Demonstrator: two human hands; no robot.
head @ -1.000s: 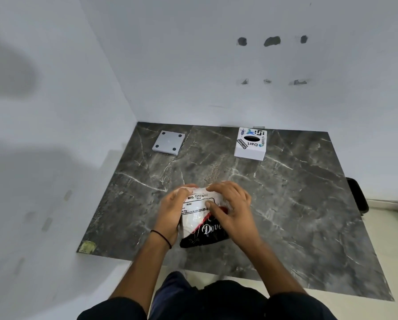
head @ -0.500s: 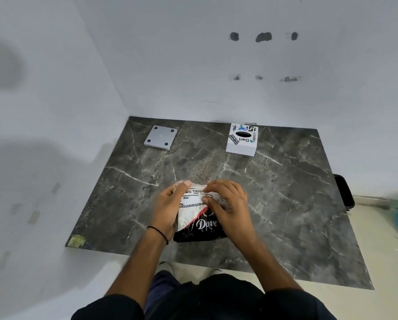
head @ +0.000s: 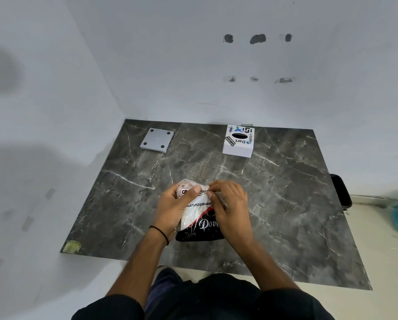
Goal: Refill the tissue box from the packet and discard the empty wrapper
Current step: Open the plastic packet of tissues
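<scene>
A grey square plate (head: pixel 156 139) lies in the upper left of the dark marble bench (head: pixel 285 204), and the white tissue box (head: pixel 238 144) stands at upper centre, nothing between. At centre frame the tissue packet (head: pixel 196 218) runs lengthwise toward the white wall (head: pixel 193 65). The left hand (head: pixel 172 204) and right hand (head: pixel 230 204) pinch its far end.

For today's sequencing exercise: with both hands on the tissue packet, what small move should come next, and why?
Probably pull the wrapper's top apart: the left hand and right hand pinch the tissue packet at its far end, and the tissue box stands beyond it.
</scene>
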